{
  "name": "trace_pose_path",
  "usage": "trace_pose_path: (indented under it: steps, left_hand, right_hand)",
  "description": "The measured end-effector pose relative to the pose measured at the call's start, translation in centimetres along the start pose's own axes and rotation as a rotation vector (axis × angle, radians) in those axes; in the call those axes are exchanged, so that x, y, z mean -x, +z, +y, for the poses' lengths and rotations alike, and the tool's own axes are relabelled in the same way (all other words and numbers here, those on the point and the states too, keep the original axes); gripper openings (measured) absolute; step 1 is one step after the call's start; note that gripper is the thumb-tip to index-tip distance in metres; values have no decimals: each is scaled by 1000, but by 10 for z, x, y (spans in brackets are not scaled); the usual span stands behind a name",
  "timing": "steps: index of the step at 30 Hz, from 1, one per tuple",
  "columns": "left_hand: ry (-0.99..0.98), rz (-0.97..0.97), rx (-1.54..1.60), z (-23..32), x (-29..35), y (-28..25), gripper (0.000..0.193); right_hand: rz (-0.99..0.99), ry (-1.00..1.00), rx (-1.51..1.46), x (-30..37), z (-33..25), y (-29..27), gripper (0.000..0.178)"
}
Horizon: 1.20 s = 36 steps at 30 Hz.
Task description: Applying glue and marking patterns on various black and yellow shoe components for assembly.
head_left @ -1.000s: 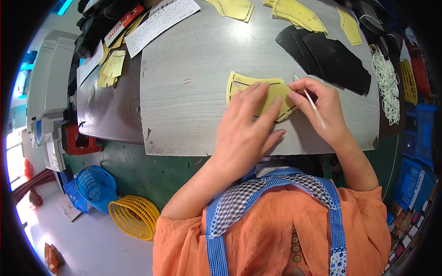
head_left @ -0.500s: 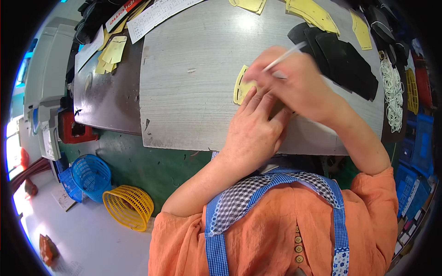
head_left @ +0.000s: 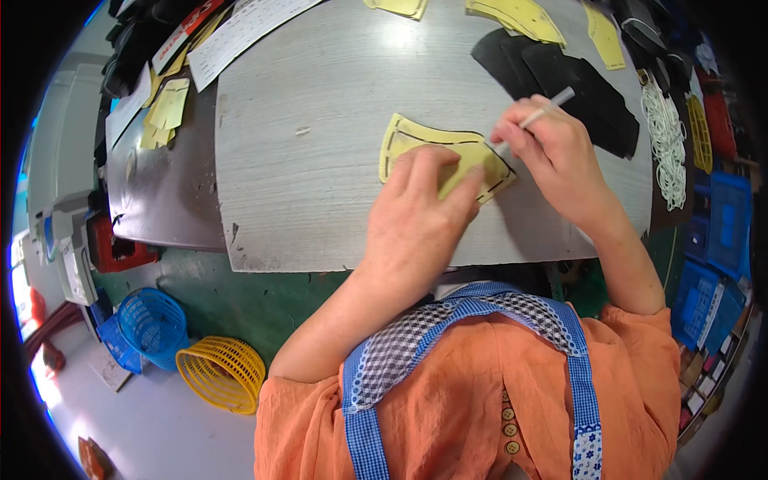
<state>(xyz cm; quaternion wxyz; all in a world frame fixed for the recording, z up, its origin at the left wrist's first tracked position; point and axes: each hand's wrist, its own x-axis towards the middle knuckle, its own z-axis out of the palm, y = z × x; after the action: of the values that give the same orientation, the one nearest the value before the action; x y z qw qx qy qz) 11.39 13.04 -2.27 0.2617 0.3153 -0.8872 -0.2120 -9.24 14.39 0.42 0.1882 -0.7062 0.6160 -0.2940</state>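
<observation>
A curved yellow template (head_left: 412,132) with dark slots along its borders lies on the grey board. Dark material peeks out along its upper edge; what lies beneath is mostly covered. My left hand (head_left: 416,212) presses down on the template, fingers bent and thumb spread apart from them. In my right hand (head_left: 556,148) is a slim whitish pen (head_left: 534,118), pinched between thumb and fingers. Its tip meets the template's upper right edge. Close behind that hand, several black cut pieces (head_left: 588,96) overlap in a fan.
More yellow templates (head_left: 520,18) line the board's far edge, with others (head_left: 166,112) at the far left beside a printed sheet (head_left: 240,40). A bundle of white cord (head_left: 664,144) hangs at the right. Blue (head_left: 152,324) and yellow (head_left: 220,372) baskets stand low on the left.
My right hand has moved right and nearer, with the pen tip now at the template's right end. More of the template shows. The whole view has shifted slightly.
</observation>
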Motion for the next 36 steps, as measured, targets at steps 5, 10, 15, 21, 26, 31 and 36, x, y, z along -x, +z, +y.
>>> trace_pose_path:
  steps: [5,10,15,21,26,31,36]
  left_hand:
    - [50,-58,-87,-1,-15,-13,37]
    - [27,-219,-55,-11,-44,-26,67]
    - [222,-24,48,-22,-69,-23,77]
    - [224,-169,-88,-23,-94,4,54]
    - [333,-189,-36,-25,-107,14,39]
    - [423,-88,126,20,-181,13,24]
    - [465,-467,-41,58,-245,81,58]
  right_hand:
    - [-36,-118,-74,37,-9,9,16]
    - [168,89,-188,28,-6,5,10]
    - [153,33,-123,24,-2,16,24]
    - [427,175,525,0,56,-29,27]
    - [357,154,510,-8,43,-11,36]
    - [382,122,528,-5,58,-1,45]
    - [317,159,502,-16,46,19,48]
